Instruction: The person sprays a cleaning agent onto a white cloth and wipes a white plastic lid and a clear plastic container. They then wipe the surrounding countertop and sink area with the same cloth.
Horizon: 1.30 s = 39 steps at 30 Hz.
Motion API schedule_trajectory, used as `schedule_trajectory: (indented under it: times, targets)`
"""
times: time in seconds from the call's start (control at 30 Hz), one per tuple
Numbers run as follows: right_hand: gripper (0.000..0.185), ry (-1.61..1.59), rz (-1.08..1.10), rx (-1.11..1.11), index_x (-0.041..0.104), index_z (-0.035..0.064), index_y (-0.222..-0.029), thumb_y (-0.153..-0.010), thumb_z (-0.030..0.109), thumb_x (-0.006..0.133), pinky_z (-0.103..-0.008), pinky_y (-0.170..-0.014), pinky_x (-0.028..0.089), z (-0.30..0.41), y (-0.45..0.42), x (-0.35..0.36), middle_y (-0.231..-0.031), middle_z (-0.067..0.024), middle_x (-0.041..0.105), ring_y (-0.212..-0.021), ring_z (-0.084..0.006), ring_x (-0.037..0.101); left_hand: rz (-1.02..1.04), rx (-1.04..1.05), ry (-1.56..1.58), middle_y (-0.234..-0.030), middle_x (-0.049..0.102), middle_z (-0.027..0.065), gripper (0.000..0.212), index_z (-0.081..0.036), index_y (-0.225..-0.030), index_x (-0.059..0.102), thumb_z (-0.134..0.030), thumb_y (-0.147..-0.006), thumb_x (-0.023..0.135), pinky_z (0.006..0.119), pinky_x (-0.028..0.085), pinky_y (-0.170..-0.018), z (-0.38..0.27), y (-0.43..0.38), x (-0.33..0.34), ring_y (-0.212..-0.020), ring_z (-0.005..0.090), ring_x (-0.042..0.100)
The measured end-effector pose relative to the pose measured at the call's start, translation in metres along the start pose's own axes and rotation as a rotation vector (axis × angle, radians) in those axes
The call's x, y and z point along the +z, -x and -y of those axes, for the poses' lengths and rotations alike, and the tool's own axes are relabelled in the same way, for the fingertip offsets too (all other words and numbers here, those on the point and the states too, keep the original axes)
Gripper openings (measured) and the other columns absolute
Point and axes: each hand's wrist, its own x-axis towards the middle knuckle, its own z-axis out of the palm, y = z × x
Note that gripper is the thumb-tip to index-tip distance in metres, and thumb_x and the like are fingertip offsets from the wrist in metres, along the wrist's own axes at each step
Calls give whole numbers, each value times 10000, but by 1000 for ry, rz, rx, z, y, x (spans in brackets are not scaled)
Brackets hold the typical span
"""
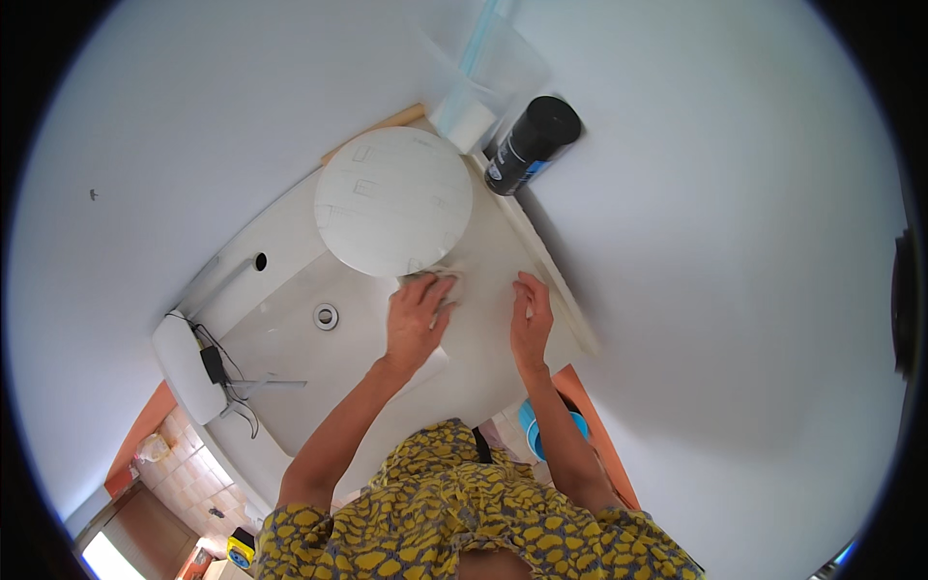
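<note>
My left hand point(417, 322) is bent over a crumpled pale cloth point(454, 288), blurred, just below the rim of a round white disc point(391, 203). Faint rectangular outlines mark the disc, which rests at the back corner of a white washbasin point(290, 355). On the right, over the basin's flat side, my right hand point(531, 319) holds nothing, its fingers curved and thumb apart. Beyond that hand, against the wall, stands a black aerosol can point(533, 145) with a black cap.
Behind the disc are a clear plastic container point(500, 58) and a wooden strip point(373, 134). A white fixture point(190, 366) with black cables and an adapter point(212, 364) sits at the basin's left end. A blue bucket point(533, 428) is below the right forearm.
</note>
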Motion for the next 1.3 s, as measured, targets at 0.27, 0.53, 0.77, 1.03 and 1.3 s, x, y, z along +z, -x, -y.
schedule_trajectory:
  times: [0.27,0.53,0.77,1.03,1.3]
  targets:
    - [411,453,113,-331,590,83,-1251,-853,117,689,-465,-1048,394,22,61,-1,-1406,-161,479,-1291,-377,451,-72,-138,359,-1351,529,184,421,-39,-1299,533,-2,-885,602,438,380,-1080,-27,59,30,-1284,375,483]
    - [452,586,136,-551,583,57,-1231,-806,119,724,-541,-1087,347,-11,25,15,-1382,-170,472,-1297,-411,415,9,-471,-85,-1160,634,159,233,-44,-1183,585,-106,-959,564,451,451,-905,63,205,-35,-1072,349,590]
    - [388,609,-148,-572,597,61,-1178,-805,44,701,-486,-1019,385,0,-56,64,-1266,-109,550,-1226,-350,476,29,-559,-263,-970,680,115,221,-86,-1086,643,-214,-1014,478,436,465,-802,70,239,-50,-910,321,627]
    - [396,504,250,-516,620,115,-1162,-777,47,681,-522,-1081,340,-8,107,16,-1310,-67,560,-1262,-335,458,-11,-514,-310,-934,673,107,230,-97,-1034,649,-229,-1022,461,455,472,-742,70,240,-42,-860,331,621]
    - [366,640,-174,-422,603,87,-1167,-809,61,671,-528,-1005,365,-36,11,-12,-1266,-132,564,-1180,-356,497,-26,-498,-387,-901,670,118,226,-96,-998,644,-244,-1015,475,461,492,-722,74,238,-35,-825,343,628]
